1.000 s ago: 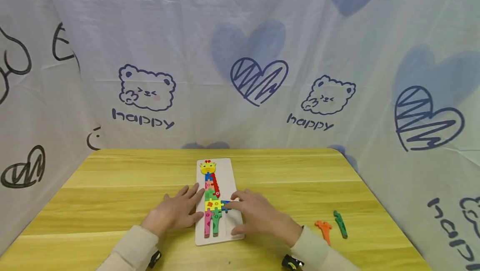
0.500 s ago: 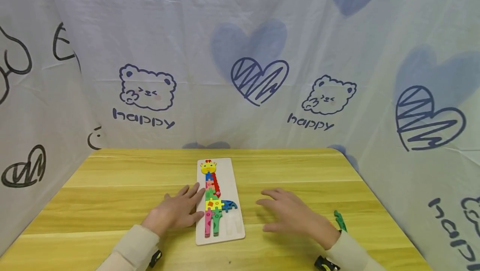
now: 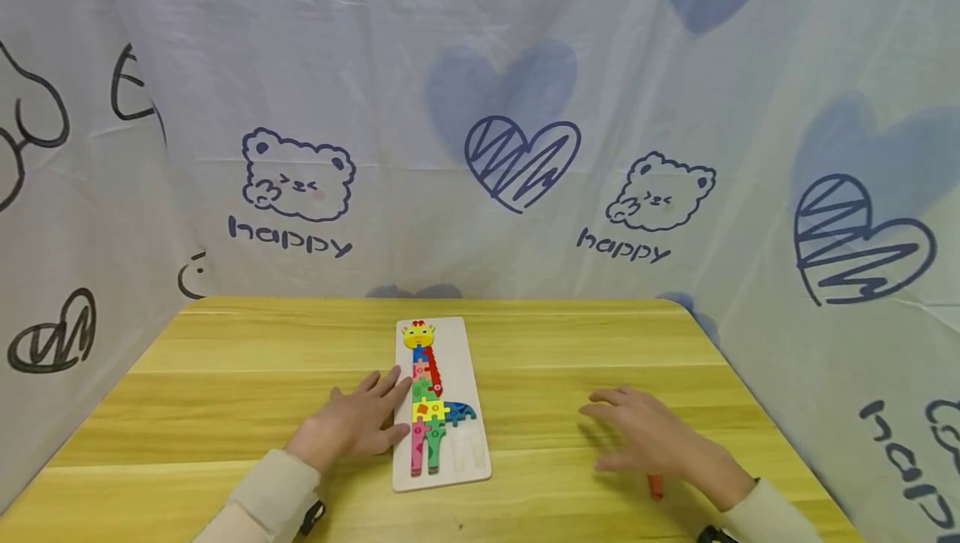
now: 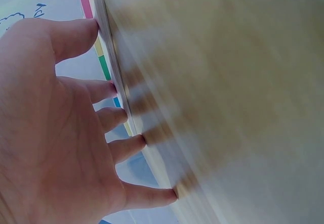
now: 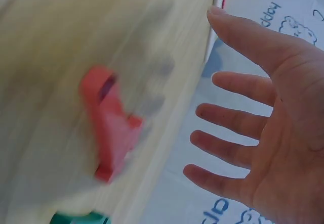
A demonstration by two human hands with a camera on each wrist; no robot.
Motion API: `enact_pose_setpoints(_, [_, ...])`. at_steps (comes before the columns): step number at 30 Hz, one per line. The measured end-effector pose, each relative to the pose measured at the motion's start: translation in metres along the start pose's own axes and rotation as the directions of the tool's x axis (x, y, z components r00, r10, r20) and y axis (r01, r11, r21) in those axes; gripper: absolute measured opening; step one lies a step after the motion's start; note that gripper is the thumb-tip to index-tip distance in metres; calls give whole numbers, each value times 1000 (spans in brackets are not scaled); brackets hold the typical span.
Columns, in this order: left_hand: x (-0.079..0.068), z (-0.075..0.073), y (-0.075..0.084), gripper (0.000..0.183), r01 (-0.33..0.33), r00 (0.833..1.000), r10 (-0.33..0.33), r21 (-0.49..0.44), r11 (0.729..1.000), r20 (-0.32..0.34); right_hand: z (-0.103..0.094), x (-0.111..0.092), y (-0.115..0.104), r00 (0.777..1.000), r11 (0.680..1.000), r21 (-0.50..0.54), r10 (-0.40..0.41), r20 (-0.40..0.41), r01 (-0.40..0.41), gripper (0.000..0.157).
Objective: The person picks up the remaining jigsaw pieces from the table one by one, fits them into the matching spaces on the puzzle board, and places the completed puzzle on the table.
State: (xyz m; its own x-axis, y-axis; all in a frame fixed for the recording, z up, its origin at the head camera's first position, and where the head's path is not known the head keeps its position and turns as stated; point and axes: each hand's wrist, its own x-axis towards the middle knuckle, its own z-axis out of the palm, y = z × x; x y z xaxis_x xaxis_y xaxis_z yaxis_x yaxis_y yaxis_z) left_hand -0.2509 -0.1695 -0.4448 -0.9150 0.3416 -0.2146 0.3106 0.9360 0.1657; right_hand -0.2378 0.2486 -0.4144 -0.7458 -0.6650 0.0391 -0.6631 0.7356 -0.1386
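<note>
A pale wooden puzzle board (image 3: 456, 359) lies on the table, bearing a giraffe of interlocking coloured pieces. Its yellow head (image 3: 418, 334) is at the far end, and a blue piece (image 3: 461, 414) reaches right from the yellow body. Pale leg-shaped recesses show below that blue piece. With spread fingers, my left hand (image 3: 351, 424) rests at the board's left edge. My right hand (image 3: 660, 436) hovers right of the board, fingers spread and holding nothing. Beneath it lies an orange-red puzzle piece (image 5: 109, 128), mostly covered in the head view. A green piece (image 5: 81, 218) shows partly in the right wrist view.
The yellow wood-grain table (image 3: 555, 343) extends around the board on every side. Behind and beside it hangs a white curtain (image 3: 405, 218) printed with hearts, bears and writing.
My right hand has let go of the blue piece, left in the board, and moved right over the loose pieces, covering the green one in the head view. My left hand stays put.
</note>
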Motion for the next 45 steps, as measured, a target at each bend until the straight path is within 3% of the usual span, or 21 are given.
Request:
enact_pose_setpoints(10, [1,1,-2,72,2,1000,-2,6,1000,-3,0,-30,22,998,998,-36,58,25,-57,64])
enact_pose_setpoints(18, [1,2,-2,72,3,1000,-3,11,1000,-2,4,-43,31,998,992,-110,61,-13,-62,61])
enact_pose_setpoints(28, [0,2,-2,72,7,1000,-7,5,1000,-1,2,-47,33,988,992,-59,119,99,-114,64])
enact_pose_setpoints(40, [1,2,-2,73,0,1000,0,10,1000,-2,2,-45,36,987,994,-23,108,117,-106,62])
enact_pose_setpoints(45, [2,3,-2,73,0,1000,0,12,1000,-3,1,-40,34,992,995,-44,90,85,-86,58])
